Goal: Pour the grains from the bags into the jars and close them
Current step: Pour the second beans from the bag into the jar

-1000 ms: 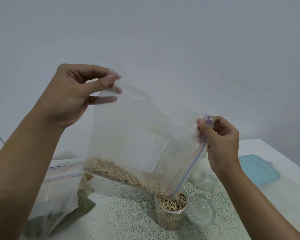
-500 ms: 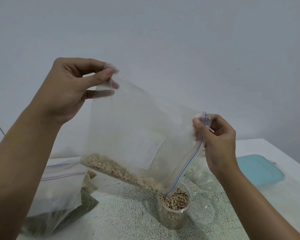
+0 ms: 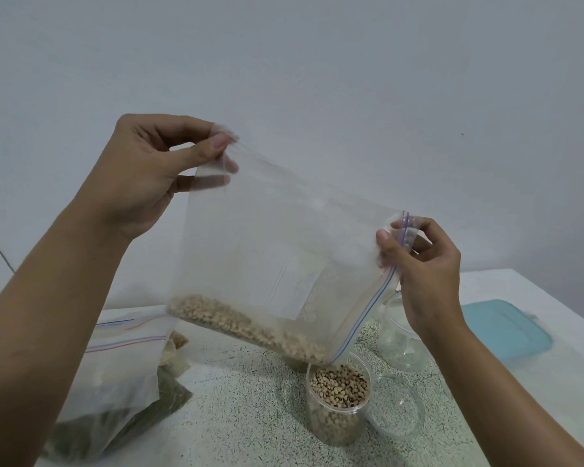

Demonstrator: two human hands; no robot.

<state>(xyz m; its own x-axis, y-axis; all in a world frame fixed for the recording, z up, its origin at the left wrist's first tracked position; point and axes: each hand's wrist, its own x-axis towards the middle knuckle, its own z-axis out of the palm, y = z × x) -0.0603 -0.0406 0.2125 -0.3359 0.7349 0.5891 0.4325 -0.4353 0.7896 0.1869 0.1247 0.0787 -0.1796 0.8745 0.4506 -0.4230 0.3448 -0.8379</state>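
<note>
A clear zip bag [image 3: 277, 251] hangs tilted above the table, with pale beans gathered along its lower edge. My left hand [image 3: 142, 173] pinches its upper left corner. At the zip end, my right hand [image 3: 422, 264] pinches the other top corner. The bag's lowest corner sits just over a clear jar [image 3: 339, 402] that is nearly full of the same beans. A clear round lid [image 3: 397, 411] lies on the table right beside the jar.
Other zip bags [image 3: 115, 382] with dark green and pale contents lie at the left. A second clear jar [image 3: 398, 342] stands behind my right wrist. A teal lid [image 3: 506, 328] rests at the right on the speckled table [image 3: 243, 416].
Both hands have lifted the bag a little and shifted it slightly left. The beans in the bag have slid toward the low corner over the jar.
</note>
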